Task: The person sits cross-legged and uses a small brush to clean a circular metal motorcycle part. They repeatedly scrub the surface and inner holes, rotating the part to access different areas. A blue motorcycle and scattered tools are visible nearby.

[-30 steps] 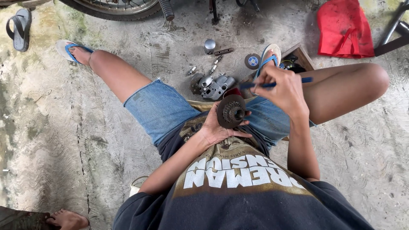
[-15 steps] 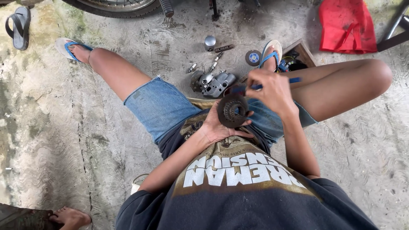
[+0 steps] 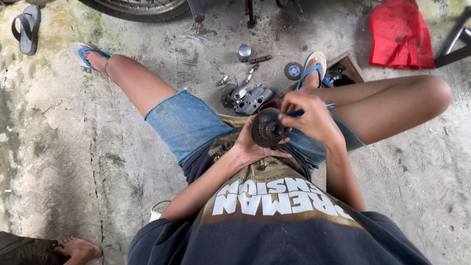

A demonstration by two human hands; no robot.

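I sit on a concrete floor with my legs spread. My left hand (image 3: 248, 147) holds a dark round metal engine part (image 3: 267, 128) with a toothed centre, palm up over my lap. My right hand (image 3: 309, 118) grips a thin blue-handled tool (image 3: 314, 110) and has its tip at the upper right rim of the round part. The tool's tip is hidden behind my fingers.
A grey metal engine casing (image 3: 248, 99), bolts (image 3: 249, 77), a small metal cylinder (image 3: 244, 52) and a round disc (image 3: 293, 70) lie on the floor between my legs. A wooden box (image 3: 349, 66) sits by my right foot. A red cloth (image 3: 400, 34) lies far right, a wheel (image 3: 142, 7) at top. Another person's foot (image 3: 78, 250) shows bottom left.
My right hand has come down and to the left with the blue tool, from above the round part to its rim. My left hand keeps the part still.
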